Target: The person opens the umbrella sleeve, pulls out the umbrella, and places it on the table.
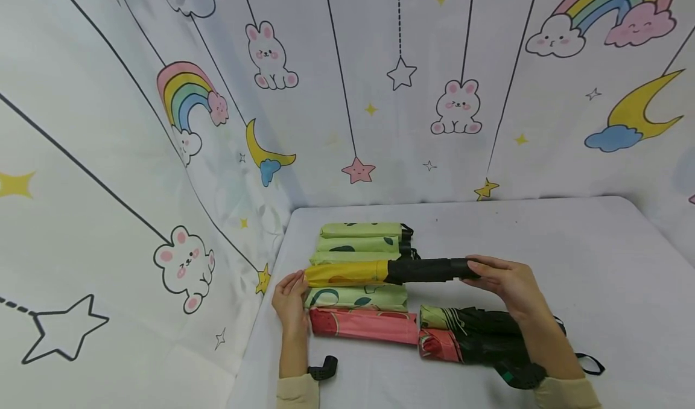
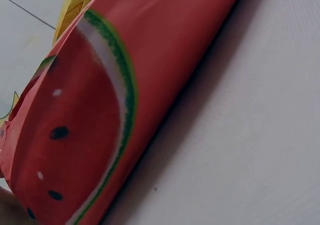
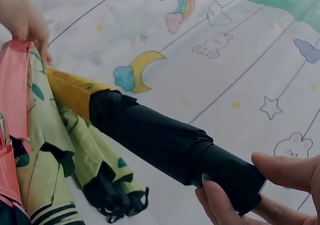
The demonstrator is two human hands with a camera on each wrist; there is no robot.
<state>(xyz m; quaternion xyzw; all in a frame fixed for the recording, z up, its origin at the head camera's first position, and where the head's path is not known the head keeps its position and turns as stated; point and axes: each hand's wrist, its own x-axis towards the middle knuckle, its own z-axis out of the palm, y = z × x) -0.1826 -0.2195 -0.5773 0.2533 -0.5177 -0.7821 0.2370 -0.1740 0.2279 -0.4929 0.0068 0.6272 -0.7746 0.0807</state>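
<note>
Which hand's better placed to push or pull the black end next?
Probably the right hand: it already grips the black end, while the left hand holds the opposite yellow end, steadying it.

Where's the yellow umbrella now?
In the head view, the yellow umbrella is below the middle, held between the left hand at its yellow end and the right hand at its black end, with green rolls just above and below.

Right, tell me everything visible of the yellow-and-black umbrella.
The yellow-and-black umbrella is slim and folded: yellow, fabric-like material on the left, then creased black, ending in a smoother black handle. Nearly horizontal in the head view, it overlaps light-green bundles there. The left hand holds its yellow end, the right hand its handle.
</note>
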